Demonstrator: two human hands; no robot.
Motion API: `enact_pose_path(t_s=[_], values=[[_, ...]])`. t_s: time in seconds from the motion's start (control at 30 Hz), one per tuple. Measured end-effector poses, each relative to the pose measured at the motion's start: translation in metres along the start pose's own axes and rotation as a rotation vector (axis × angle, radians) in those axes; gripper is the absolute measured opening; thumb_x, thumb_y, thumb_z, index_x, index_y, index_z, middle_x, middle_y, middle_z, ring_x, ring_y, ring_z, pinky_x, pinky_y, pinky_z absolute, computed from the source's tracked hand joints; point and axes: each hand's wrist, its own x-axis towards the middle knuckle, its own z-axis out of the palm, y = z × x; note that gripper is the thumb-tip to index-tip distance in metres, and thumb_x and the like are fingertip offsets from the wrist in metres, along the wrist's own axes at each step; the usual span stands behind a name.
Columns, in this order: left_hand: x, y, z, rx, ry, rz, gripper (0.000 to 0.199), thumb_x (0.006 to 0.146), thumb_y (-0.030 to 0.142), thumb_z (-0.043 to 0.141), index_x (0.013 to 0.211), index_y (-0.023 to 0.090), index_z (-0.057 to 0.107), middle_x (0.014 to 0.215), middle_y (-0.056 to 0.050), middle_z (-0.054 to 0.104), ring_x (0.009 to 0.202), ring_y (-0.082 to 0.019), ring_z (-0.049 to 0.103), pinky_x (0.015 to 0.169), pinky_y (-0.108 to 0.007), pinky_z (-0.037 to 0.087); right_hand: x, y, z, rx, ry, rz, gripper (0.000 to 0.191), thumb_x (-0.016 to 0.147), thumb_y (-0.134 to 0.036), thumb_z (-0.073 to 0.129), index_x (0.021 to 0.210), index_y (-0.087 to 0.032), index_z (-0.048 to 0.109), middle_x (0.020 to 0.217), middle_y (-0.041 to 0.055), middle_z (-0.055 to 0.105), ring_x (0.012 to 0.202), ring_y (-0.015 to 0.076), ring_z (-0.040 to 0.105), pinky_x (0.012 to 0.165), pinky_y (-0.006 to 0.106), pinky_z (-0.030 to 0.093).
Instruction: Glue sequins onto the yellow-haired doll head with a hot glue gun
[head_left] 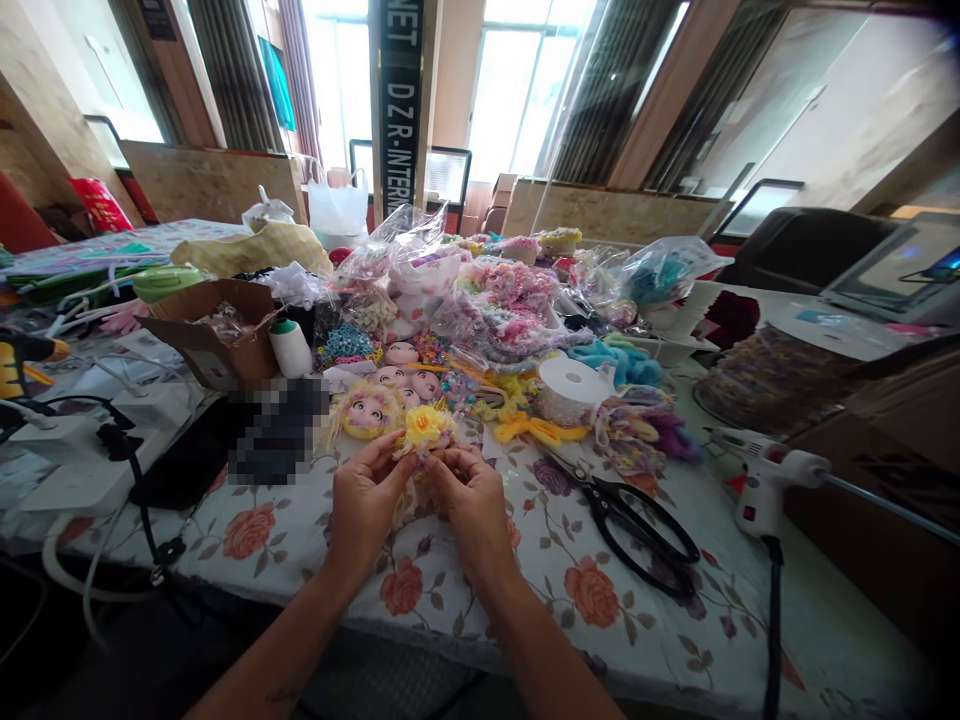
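Observation:
Between my two hands is a small yellow artificial flower (424,427) with pale trimmings round it. My left hand (367,490) pinches it from the left, fingertips at its lower edge. From the other side my right hand (472,495) also grips it, thumb and fingers pressed together. Pale strands hang below the flower, partly hidden by my fingers. Just beyond lies a doll head (365,410) with yellow fluffy hair. Several bald doll heads (401,354) are grouped behind it. A yellow fuzzy wire piece (536,428) rests to the right.
Black-handled scissors (637,525) lie right of my hands, and a white glue gun (761,480) is farther right. A white spool (574,385) stands near the wool heap (510,300). On the left are a cardboard box (217,345), a white bottle (289,348) and power cables (131,450).

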Motion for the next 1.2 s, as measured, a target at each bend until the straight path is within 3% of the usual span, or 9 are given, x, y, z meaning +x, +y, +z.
enact_pose_path(t_s=[0.23, 0.43, 0.7, 1.2], values=[[-0.0004, -0.003, 0.001, -0.005, -0.03, 0.003, 0.046, 0.071, 0.032, 0.073, 0.111, 0.011, 0.061, 0.11, -0.015, 0.07, 0.102, -0.027, 0.066, 0.09, -0.038, 0.052, 0.0039, 0.0033, -0.0027, -0.019, -0.006, 0.019, 0.022, 0.069, -0.038, 0.069, 0.067, -0.016, 0.07, 0.083, 0.0043, 0.058, 0.073, 0.0162, 0.053, 0.061, 0.025, 0.043], [-0.0025, 0.0043, 0.0034, -0.021, -0.04, -0.007, 0.049, 0.071, 0.033, 0.072, 0.113, 0.011, 0.058, 0.108, -0.015, 0.069, 0.099, -0.027, 0.067, 0.085, -0.035, 0.053, 0.0033, 0.0052, -0.0037, -0.026, -0.003, 0.044, 0.02, 0.068, -0.036, 0.07, 0.068, -0.017, 0.068, 0.07, 0.0022, 0.06, 0.066, 0.0151, 0.052, 0.058, 0.025, 0.041], [-0.0013, -0.0018, -0.001, 0.031, -0.048, 0.027, 0.045, 0.074, 0.038, 0.071, 0.109, 0.012, 0.06, 0.103, -0.014, 0.072, 0.097, -0.027, 0.068, 0.084, -0.035, 0.052, 0.0035, 0.0047, -0.0042, -0.059, -0.025, -0.006, 0.023, 0.068, -0.038, 0.072, 0.065, -0.015, 0.07, 0.084, 0.0047, 0.055, 0.069, 0.0142, 0.051, 0.057, 0.024, 0.041], [0.0004, -0.0033, -0.0009, 0.139, -0.005, 0.022, 0.042, 0.072, 0.037, 0.073, 0.105, 0.013, 0.064, 0.101, -0.013, 0.074, 0.092, -0.027, 0.07, 0.081, -0.034, 0.055, 0.0012, 0.0022, -0.0015, -0.069, -0.023, -0.028, 0.022, 0.068, -0.036, 0.069, 0.062, -0.015, 0.067, 0.08, 0.0035, 0.054, 0.062, 0.0128, 0.05, 0.052, 0.024, 0.041]])
